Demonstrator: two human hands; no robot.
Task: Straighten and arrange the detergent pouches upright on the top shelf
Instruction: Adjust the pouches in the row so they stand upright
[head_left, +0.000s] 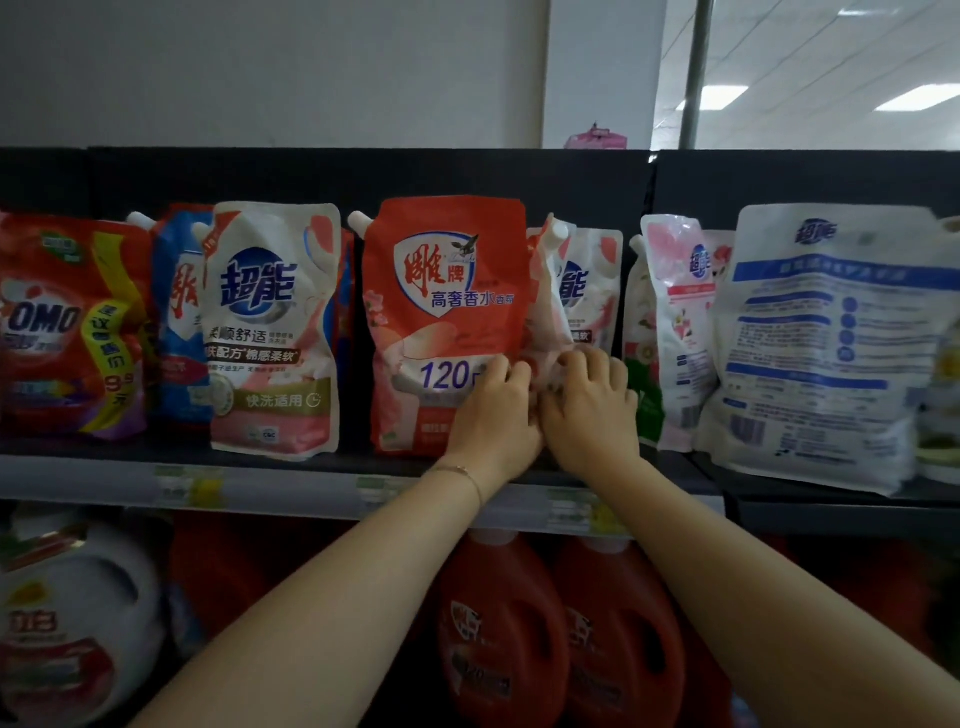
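Observation:
A row of detergent pouches stands on the top shelf (311, 480). In the middle is a red pouch (441, 291) marked 120, upright and facing me. My left hand (493, 415) grips its lower right edge. Right beside it a white and pink pouch (548, 312) leans, twisted, with its cap at the top. My right hand (589, 410) grips the bottom of this pouch. The two hands touch each other. Behind it stands another white pouch (595, 291), partly hidden.
To the left stand a white and pink pouch (272, 332), a blue one (179, 312) and a red OMO pouch (67, 327). On the right are a pale pouch (675, 332) and a large white bag (826, 348). Red jugs (498, 634) fill the lower shelf.

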